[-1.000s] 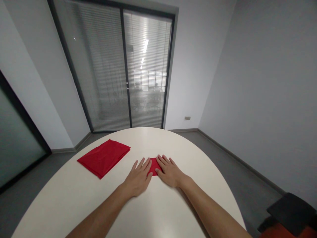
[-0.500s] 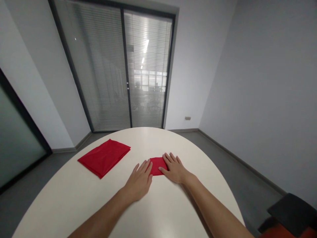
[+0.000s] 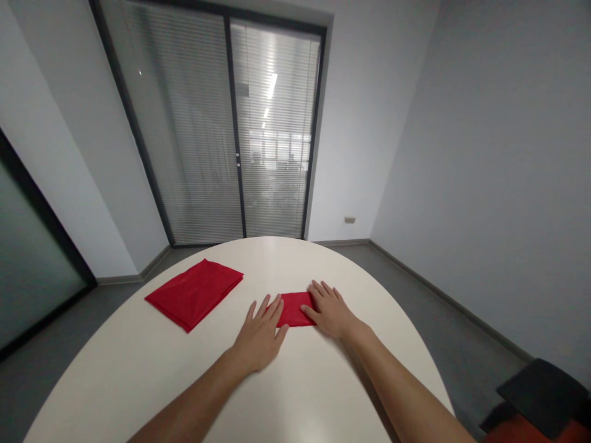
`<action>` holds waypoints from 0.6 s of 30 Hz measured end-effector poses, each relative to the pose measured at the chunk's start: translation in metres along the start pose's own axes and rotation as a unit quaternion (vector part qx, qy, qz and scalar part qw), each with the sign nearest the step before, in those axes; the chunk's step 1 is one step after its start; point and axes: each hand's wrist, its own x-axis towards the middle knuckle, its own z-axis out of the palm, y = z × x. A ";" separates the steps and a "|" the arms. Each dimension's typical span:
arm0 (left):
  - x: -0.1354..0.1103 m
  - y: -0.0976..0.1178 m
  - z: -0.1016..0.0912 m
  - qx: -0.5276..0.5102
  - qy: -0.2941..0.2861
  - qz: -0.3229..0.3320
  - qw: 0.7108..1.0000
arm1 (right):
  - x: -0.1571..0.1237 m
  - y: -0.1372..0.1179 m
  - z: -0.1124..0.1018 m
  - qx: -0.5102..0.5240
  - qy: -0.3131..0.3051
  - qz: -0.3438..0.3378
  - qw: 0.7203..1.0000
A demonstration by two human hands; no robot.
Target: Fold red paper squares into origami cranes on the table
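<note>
A small red folded cloth (image 3: pixel 294 309) lies flat on the white round table (image 3: pixel 277 394). My left hand (image 3: pixel 261 332) rests over its left end, with the fingers stretched out and apart. On the right end lies my right hand (image 3: pixel 330 311), also flat, its thumb reaching in over the red fabric. The hands hide both ends of the cloth; its middle shows between them. To the left, a larger red folded cloth (image 3: pixel 196 294) lies on the table, apart from both hands.
Beyond the table's far edge stands a glass door with blinds (image 3: pixel 277 141) in a dark frame. A black and orange chair (image 3: pixel 545 394) is at the lower right, beside the table. Grey walls (image 3: pixel 498 172) bound the room.
My hands have moved slightly apart, the right one a little to the right, so more of the small cloth's middle shows. The larger cloth has stayed put.
</note>
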 end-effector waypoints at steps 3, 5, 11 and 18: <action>0.000 0.000 -0.002 0.000 -0.005 0.041 0.999 | 0.001 -0.012 0.006 0.017 0.049 -0.054 0.997; 0.001 0.000 -0.003 0.003 -0.014 0.053 0.999 | -0.001 -0.019 0.011 0.019 0.024 -0.108 0.994; 0.004 0.004 -0.005 0.012 -0.040 0.029 0.999 | -0.006 -0.025 0.015 0.006 -0.080 -0.065 0.995; 0.003 0.007 -0.010 0.014 -0.026 -0.026 0.999 | -0.003 -0.011 0.008 0.005 -0.070 -0.006 0.998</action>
